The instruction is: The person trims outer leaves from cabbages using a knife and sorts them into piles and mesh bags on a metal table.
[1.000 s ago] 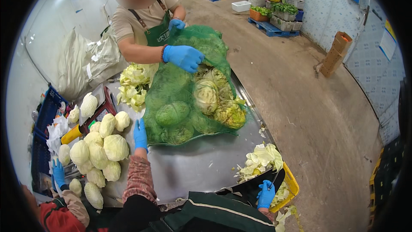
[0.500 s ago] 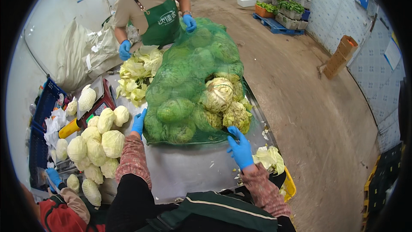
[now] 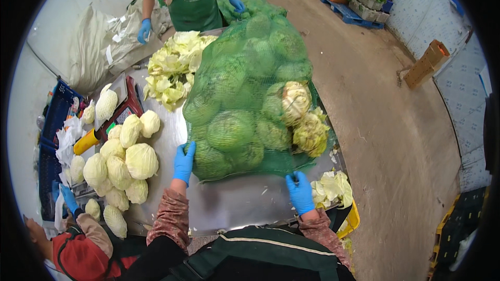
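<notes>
A big green mesh bag full of cabbages lies across the metal table. At its near left corner, my left hand, blue-gloved, is closed on the mesh. My right hand, also blue-gloved, pinches the near right edge of the netting; its fingertips are partly hidden. Just beyond this hand, a pale, browned cabbage and a yellowish ragged cabbage show at the bag's right side, outside or at the mouth of the net.
Peeled cabbages are heaped at left beside a scale and blue crates. Loose leaves lie at the far left and near right. A co-worker in a green apron stands opposite; another in red works at lower left.
My view has shifted. The netting now covers more of the pale cabbage on the right. My right hand has come to the mesh edge and closed on it. The co-worker's hands have shifted slightly.
</notes>
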### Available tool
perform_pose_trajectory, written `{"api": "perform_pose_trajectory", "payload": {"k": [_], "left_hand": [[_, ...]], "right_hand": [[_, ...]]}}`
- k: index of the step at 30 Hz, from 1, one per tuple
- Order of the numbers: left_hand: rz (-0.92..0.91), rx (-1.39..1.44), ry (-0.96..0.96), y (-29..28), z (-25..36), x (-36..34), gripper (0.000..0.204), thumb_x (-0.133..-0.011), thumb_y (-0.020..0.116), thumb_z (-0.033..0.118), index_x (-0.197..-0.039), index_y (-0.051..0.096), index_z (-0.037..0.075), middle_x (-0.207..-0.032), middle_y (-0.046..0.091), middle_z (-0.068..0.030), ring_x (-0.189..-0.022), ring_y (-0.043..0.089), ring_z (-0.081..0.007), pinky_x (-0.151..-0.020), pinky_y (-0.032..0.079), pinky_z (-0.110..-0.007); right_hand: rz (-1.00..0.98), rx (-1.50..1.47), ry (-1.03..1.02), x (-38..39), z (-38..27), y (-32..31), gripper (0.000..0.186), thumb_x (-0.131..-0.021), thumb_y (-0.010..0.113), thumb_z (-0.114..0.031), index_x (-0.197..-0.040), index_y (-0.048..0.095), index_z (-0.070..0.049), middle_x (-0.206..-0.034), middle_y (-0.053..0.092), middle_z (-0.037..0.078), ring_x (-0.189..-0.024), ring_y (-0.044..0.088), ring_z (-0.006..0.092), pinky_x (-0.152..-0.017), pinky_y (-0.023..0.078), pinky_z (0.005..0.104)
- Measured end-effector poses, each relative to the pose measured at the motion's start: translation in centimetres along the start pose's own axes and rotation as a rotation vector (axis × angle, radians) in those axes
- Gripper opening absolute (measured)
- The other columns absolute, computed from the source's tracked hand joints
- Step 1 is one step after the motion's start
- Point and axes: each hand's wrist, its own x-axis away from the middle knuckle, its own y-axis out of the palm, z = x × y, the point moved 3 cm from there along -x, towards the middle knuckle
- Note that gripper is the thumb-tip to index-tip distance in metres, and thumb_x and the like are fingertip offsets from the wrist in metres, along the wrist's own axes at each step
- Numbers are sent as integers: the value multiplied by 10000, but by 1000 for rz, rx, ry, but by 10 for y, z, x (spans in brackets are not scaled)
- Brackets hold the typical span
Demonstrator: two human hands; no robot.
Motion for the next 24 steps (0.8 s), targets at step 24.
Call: {"api": "perform_pose_trajectory", "payload": {"k": [24], "left_hand": [[-637,-233,1180,142,232,106,82,-686,589,176,-703,607,98,-840,611,-134,-926,586,-331,-813,457,-482]], "right_hand": [[-152,-179,186,14,-40,-47,399,-958,611,-217,-1316,502,-78,-876,628,28,-494,487,64,-405,407,224]]}}
